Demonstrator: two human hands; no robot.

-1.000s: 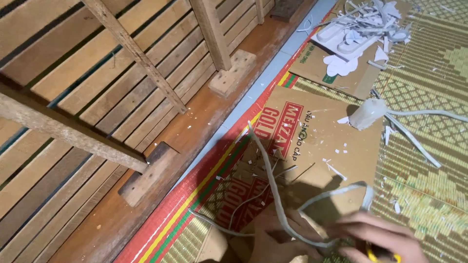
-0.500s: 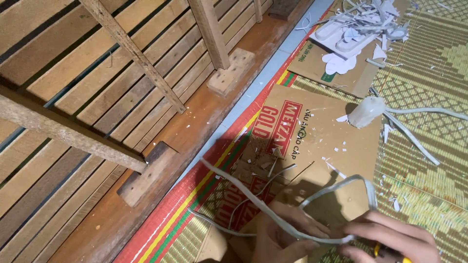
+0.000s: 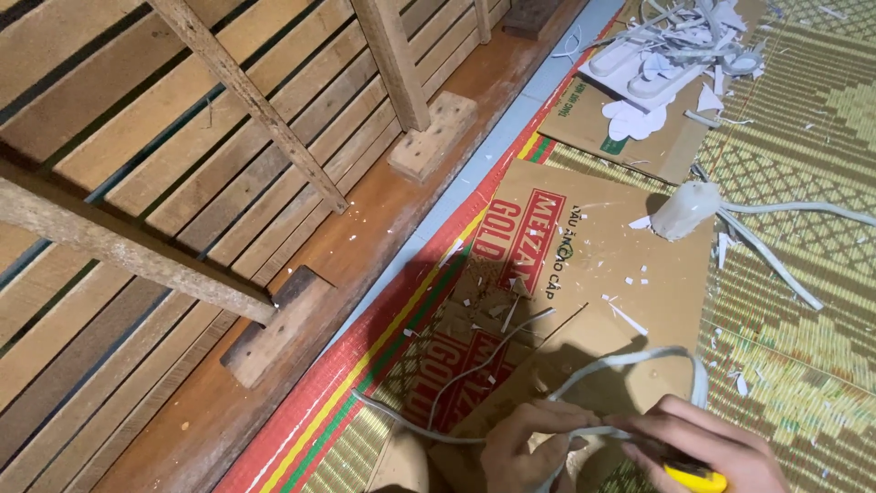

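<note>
Watching the head cam feed. L hand (image 3: 525, 443) low in frame, fingers pinched on a grey flat strip (image 3: 630, 361), prob. cable or plastic trim, can't tell which. R hand (image 3: 707, 447) just beside it, closed round a yellow-handled cutter (image 3: 695, 477); blade hidden behind the fingers. The strip runs between both hands, then loops up and right over the flattened cardboard sheet (image 3: 584, 246), w/ a thinner tail trailing left toward the red-edged woven mat (image 3: 803, 137).

Step in hand, my read: slitting or stripping the strip at the point where the hands meet, cardboard serving as cutting board. White shavings scattered on it fit that.

Next move, as I judge it, calls for the L pinch to hold the strip taut and flat, blade drawn away from the L fingertips, shallow cut only.

Nearby: white candle stub (image 3: 686, 210) on the board's far edge, pile of white offcuts (image 3: 675, 55) on a second cardboard piece, wooden slatted frame (image 3: 182, 155) to the left.
</note>
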